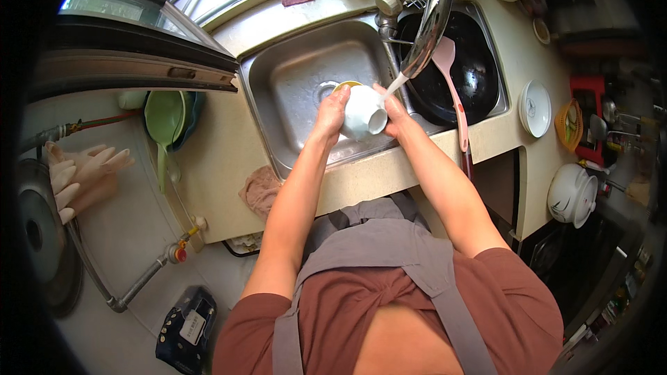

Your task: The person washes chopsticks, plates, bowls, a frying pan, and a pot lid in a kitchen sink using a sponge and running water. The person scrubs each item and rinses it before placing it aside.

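Both hands grip a white footed bowl [358,109] over the left basin of a stainless steel sink [292,62]. It is tipped so its round foot faces down and to the right. My left hand [332,114] clasps its left side, and my right hand [397,114] its right side. From the chrome faucet spout [428,36] a stream of water [396,85] runs down onto the bowl near my right fingers. A yellow edge [346,85] shows behind the bowl; whether it belongs to another dish cannot be told.
A black wok [474,73] fills the right basin, with a pink spatula [449,70] lying across it. White dishes [535,109] and a lidded white pot [570,195] stand right. A brown cloth [260,190] lies at the counter's front edge. Left are a green ladle [164,120] and rubber gloves [86,177].
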### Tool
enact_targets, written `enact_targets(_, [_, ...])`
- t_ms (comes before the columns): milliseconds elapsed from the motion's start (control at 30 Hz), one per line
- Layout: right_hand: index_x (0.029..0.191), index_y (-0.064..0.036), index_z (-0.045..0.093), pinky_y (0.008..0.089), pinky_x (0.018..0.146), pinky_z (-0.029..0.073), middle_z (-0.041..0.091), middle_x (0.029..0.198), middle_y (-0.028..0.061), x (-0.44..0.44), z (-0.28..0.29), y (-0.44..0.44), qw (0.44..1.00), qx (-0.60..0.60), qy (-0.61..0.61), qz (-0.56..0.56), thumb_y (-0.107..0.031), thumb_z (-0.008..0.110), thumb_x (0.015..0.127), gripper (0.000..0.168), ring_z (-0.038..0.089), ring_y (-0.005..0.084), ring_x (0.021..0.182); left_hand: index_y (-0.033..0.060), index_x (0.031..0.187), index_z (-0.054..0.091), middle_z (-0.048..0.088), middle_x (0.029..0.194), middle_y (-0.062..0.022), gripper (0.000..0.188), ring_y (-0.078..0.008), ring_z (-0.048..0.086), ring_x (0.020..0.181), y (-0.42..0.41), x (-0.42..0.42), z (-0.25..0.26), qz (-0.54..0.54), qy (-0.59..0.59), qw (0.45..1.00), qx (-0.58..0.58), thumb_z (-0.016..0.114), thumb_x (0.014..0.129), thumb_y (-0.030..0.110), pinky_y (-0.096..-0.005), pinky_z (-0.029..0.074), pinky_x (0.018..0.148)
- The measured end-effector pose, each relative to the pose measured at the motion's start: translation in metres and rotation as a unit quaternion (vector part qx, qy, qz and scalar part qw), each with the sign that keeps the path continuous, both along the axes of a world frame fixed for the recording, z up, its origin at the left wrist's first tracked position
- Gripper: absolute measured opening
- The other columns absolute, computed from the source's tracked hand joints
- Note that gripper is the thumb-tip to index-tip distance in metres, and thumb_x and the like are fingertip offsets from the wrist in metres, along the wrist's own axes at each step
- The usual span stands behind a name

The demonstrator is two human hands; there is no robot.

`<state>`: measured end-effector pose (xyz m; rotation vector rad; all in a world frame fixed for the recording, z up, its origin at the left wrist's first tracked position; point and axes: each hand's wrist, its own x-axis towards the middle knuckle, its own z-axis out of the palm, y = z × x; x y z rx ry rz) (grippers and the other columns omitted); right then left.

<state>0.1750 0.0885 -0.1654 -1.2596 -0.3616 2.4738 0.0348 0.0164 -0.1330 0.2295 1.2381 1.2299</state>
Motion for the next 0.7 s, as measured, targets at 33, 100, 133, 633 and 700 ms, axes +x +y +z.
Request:
enact_targets(33, [0.117, -0.005, 0.057, 0.0368, 0.086, 0.050, 0.064, 0.110, 0.0085, -0.003, -0.002, 0.001, 1.000, 0.019, -0.008, 0.021, -0.041, 0.049, 0.094, 0.043, 0.063, 0.0218, 0.097, 0.0018, 0.107, 0.061, 0.065, 0.099, -0.0068, 0.035, -0.0162, 0.060, 0.089, -0.002, 0.002, -0.002, -0.016, 0.044, 0.999, 0.009, 0.050, 0.097, 0.034, -0.0303, 0.047, 0.081])
enact_targets(100, [0.109, -0.002, 0.061, 0.0349, 0.081, 0.050, 0.066, 0.102, 0.0082, -0.006, -0.006, 0.005, 0.983, 0.116, -0.108, 0.089, -0.038, 0.051, 0.093, 0.041, 0.064, 0.0208, 0.091, 0.0025, 0.105, 0.062, 0.065, 0.095, -0.0032, 0.032, -0.0116, 0.059, 0.083, -0.004, 0.009, -0.007, -0.029, 0.081, 0.996, 0.018, 0.050, 0.097, 0.032, -0.0271, 0.046, 0.076])
enact_targets(133, [0.108, -0.001, 0.062, 0.0352, 0.081, 0.050, 0.066, 0.101, 0.0079, -0.011, -0.010, 0.009, 0.960, 0.186, -0.166, 0.129, -0.038, 0.051, 0.093, 0.041, 0.064, 0.0212, 0.091, 0.0025, 0.105, 0.062, 0.065, 0.095, -0.0029, 0.032, -0.0112, 0.058, 0.082, -0.004, 0.012, -0.011, -0.045, 0.108, 0.993, 0.019, 0.051, 0.097, 0.031, -0.0268, 0.046, 0.075])
enact_targets(633, [0.116, -0.009, 0.059, 0.0457, 0.093, 0.040, 0.056, 0.120, 0.0149, -0.010, 0.045, -0.033, 0.517, 0.776, -0.350, 0.086, -0.028, 0.063, 0.079, 0.041, 0.052, 0.0360, 0.113, 0.0025, 0.121, 0.047, 0.062, 0.113, -0.0117, 0.036, -0.0242, 0.060, 0.106, -0.001, 0.016, -0.029, 0.269, -0.371, 0.886, -0.074, 0.031, 0.102, 0.028, -0.0396, 0.050, 0.094])
enact_targets(700, [0.119, -0.007, 0.057, 0.0450, 0.094, 0.039, 0.055, 0.122, 0.0156, -0.006, 0.041, -0.035, 0.602, 0.716, -0.354, 0.013, -0.031, 0.062, 0.081, 0.046, 0.051, 0.0377, 0.114, 0.0016, 0.118, 0.048, 0.062, 0.112, -0.0119, 0.034, -0.0238, 0.061, 0.105, -0.003, 0.016, -0.014, 0.306, -0.349, 0.882, -0.086, 0.030, 0.102, 0.026, -0.0393, 0.050, 0.094])
